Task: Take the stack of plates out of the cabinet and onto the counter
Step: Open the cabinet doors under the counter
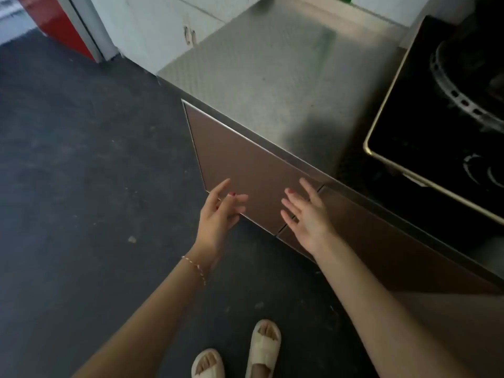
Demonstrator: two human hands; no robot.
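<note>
A brown cabinet door [245, 159] sits closed under the steel counter [272, 77]. No plates show; the cabinet's inside is hidden. My left hand [218, 216] hovers at the door's lower left corner, fingers spread and empty. In front of the seam between this door and its right-hand neighbour [381, 241], my right hand [308, 214] is held flat with fingers apart, holding nothing.
A black gas hob [436, 118] with a round burner ring is set into the counter at the right. White cabinets [169, 31] stand at the back. Dark floor [81, 159] spreads to the left. My sandalled feet [245, 350] are below.
</note>
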